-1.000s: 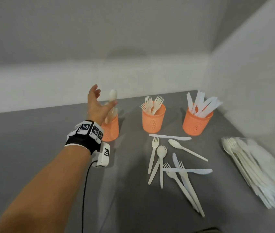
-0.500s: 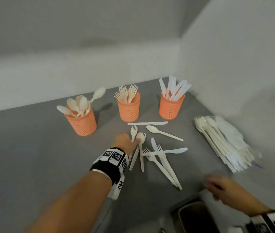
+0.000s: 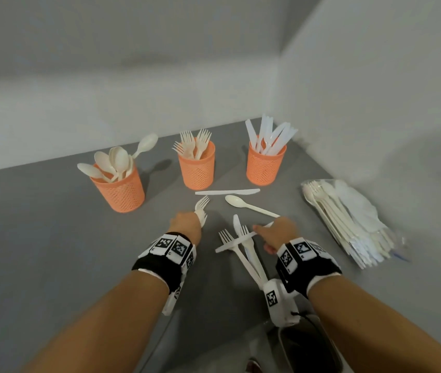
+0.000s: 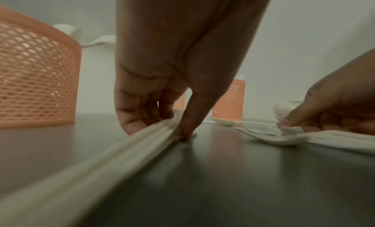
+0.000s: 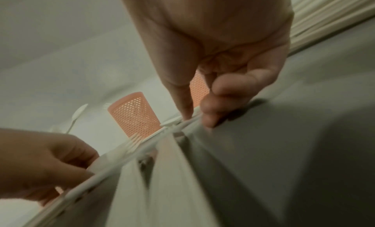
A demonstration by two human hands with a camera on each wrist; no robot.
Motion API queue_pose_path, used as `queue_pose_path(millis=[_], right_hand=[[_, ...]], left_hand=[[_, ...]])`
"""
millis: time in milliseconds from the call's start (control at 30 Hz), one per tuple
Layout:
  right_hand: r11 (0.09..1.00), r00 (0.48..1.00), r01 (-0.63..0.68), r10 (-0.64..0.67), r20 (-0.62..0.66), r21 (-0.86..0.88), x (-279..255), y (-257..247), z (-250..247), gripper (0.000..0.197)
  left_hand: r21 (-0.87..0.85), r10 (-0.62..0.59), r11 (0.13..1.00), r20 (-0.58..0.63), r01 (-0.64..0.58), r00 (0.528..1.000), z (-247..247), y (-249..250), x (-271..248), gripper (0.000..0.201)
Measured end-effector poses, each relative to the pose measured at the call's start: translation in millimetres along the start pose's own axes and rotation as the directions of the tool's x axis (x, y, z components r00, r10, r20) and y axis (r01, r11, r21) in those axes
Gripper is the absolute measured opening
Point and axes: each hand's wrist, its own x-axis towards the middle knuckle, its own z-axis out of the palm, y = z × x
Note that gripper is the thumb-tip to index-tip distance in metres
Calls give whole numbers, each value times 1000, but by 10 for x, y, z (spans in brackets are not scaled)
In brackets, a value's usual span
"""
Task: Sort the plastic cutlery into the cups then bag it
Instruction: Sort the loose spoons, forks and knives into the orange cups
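Note:
Three orange mesh cups stand at the back: spoons, forks, knives. My left hand is down on the table, and its thumb and fingers pinch the handles of a loose fork and a spoon. My right hand pinches one end of a white knife lying across two forks and another knife. In the right wrist view its thumb and finger press that knife. Another knife and spoon lie loose.
A clear bag of cutlery lies at the right against the wall. A dark container sits at the near edge under my right wrist. Grey tabletop stretches out to the left.
My left hand dropped a spoon in the left cup, came down and took hold of the fork and spoon. My right hand came in from the lower right and pinched the crosswise knife.

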Motion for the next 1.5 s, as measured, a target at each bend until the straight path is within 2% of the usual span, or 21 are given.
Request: queue_pose_path(millis=[67, 167, 233, 333, 433, 533, 600, 667, 700, 767, 833, 867, 900, 967, 1000, 1067, 1133, 1233, 1367, 1500], right_hand=[[998, 1000, -8, 7, 10, 59, 11, -48, 31, 28], [987, 1000, -19, 15, 24, 158, 0, -113, 56, 24], [974, 1000, -19, 13, 29, 225, -11, -151, 77, 24], [951, 998, 54, -59, 7, 305, 10, -222, 78, 19], [904, 990, 140, -139, -32, 404, 47, -289, 4, 8], [945, 979, 202, -202, -28, 259, 7, -253, -123, 19], [973, 966, 228, -231, 117, 38, -119, -206, -192, 23], [945, 946, 229, -159, 283, -234, -246, -157, -170, 26], [927, 941, 211, -107, 320, -310, -285, -134, -127, 28], [930, 950, 176, -74, 303, -324, -276, -98, -23, 31], [927, 962, 185, -104, 252, -326, -265, -108, 35, 28], [920, 964, 204, -129, 233, -334, -278, -127, 43, 22], [916, 963, 224, -156, 220, -332, -288, -140, 49, 24], [917, 960, 246, -186, 209, -315, -285, -154, 73, 41], [914, 960, 251, -191, 207, -320, -276, -154, 90, 43], [898, 956, 260, -187, 228, -356, -253, -168, 134, 35], [881, 948, 285, -201, 247, -377, -230, -167, 148, 13], [878, 937, 313, -223, 269, -362, -162, -176, 64, 18], [894, 930, 363, -328, 169, -263, 43, -245, -170, 6], [884, 922, 384, -383, 58, -265, 315, -281, -240, 33]], left_hand=[[-61, -36, 997, 37, 38, 999, 5, -49, -32, 47], [-138, 38, 990, -7, -38, 999, 2, -115, -107, 34], [-251, 50, 966, -42, -59, 998, -32, -126, -175, 33], [-361, 62, 926, -137, -108, 989, -64, -86, -230, 32], [-384, 148, 900, -174, -205, 974, -61, -13, -368, 32], [-340, 238, 906, -82, -251, 968, 54, 83, -547, 38], [-290, 283, 922, 50, -257, 958, 160, 140, -627, 41], [-256, 280, 939, 176, -230, 944, 251, 189, -656, 41], [-261, 257, 945, 226, -196, 940, 275, 213, -662, 41], [-267, 231, 950, 264, -159, 936, 299, 243, -621, 35], [-235, 222, 959, 269, -160, 937, 258, 243, -553, 18], [-220, 212, 963, 262, -156, 941, 232, 226, -512, 15], [-218, 208, 963, 239, -156, 949, 192, 194, -480, 16], [-198, 212, 965, 195, -174, 958, 111, 117, -414, 8], [-201, 215, 963, 167, -180, 962, 78, 74, -373, 17], [-238, 220, 952, 99, -192, 970, 1, -2, -284, 28], [-311, 235, 923, -7, -226, 972, -104, -44, -193, 25], [-364, 254, 879, -186, -307, 949, -258, -28, -31, 21], [-389, 304, 845, -215, -367, 928, -324, 146, 144, 22], [-341, 342, 853, -209, -396, 916, -304, 362, 288, 29]])
